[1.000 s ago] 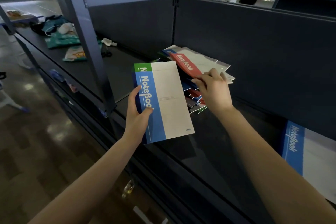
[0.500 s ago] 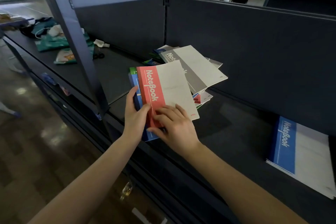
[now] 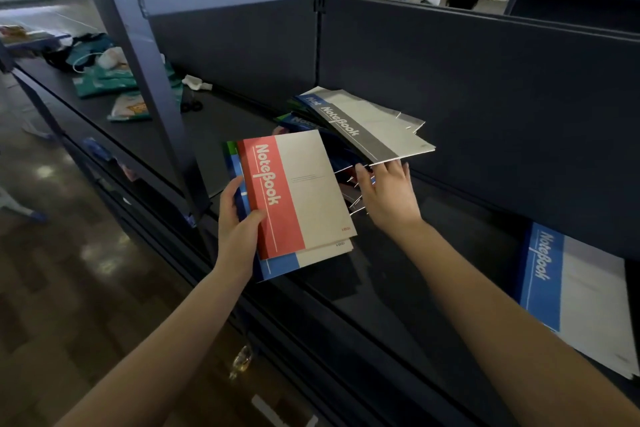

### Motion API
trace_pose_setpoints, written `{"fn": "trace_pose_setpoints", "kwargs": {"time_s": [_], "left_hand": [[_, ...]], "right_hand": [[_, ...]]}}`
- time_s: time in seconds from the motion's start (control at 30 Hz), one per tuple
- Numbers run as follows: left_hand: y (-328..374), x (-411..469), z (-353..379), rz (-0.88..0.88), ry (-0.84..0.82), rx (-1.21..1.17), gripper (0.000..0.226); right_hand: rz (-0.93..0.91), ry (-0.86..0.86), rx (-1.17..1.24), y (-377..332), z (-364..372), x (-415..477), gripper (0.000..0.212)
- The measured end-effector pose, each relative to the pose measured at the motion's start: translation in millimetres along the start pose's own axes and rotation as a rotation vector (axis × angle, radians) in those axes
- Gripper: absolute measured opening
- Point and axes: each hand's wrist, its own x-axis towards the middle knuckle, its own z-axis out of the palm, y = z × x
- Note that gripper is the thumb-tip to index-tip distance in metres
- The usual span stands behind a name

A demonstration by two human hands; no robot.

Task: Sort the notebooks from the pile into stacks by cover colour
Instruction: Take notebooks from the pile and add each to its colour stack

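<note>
Dark shelving (image 3: 398,288) runs left to right, walled behind by a back panel (image 3: 485,97), with an upright post (image 3: 152,97) just left of the left hand (image 3: 239,229); bare shelf separates the pile (image 3: 303,121) from a blue stack (image 3: 571,295) at right. That hand grips a red notebook (image 3: 298,194) at the front edge. The right hand (image 3: 388,198) reaches under the pile's tilted grey notebook (image 3: 374,125), fingers hidden, grip unclear.

The red notebook (image 3: 298,194) covers the ones beneath it in the left hand (image 3: 239,225), leaving only blue and green edges. The right hand (image 3: 388,194) has its fingertips hidden under the grey notebook (image 3: 374,125), which hides most of the pile (image 3: 298,121). The blue stack (image 3: 568,295) is cut off by the right edge.
</note>
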Motion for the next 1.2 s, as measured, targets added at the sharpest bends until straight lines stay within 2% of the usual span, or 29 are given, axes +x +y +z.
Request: {"fn": "trace_pose_setpoints", "kwargs": {"time_s": [0.17,0.3,0.37,0.57,0.73,0.97,1.2], "left_hand": [[-4.2,-9.7,1.8,0.006,-0.045,0.012,0.050],[-5.3,-16.9,6.7,0.015,-0.089,0.033,0.050],[-4.8,-19.9,9.0,0.025,-0.102,0.060,0.050],[-4.0,-26.8,21.2,0.044,-0.128,0.081,0.054],[-7.8,-40.7,37.0,0.091,-0.165,0.017,0.054],[-23.2,-69.8,89.4,0.101,-0.354,-0.008,0.057],[-34.1,-108.7,166.3,0.052,-0.570,-0.046,0.055]], "right_hand": [[0.102,0.192,-0.001,-2.7,-17.2,16.3,0.052],[0.367,0.043,0.207,7.6,-13.3,27.1,0.055],[0.435,0.002,0.263,15.4,-8.1,24.2,0.056],[0.317,-0.099,0.213,25.1,4.8,-9.0,0.050],[0.274,-0.142,0.320,40.1,-5.9,-31.7,0.048],[0.320,-0.074,0.544,85.2,-61.0,-71.9,0.049],[0.529,0.038,0.702,143.5,-124.5,-117.8,0.056]]}}
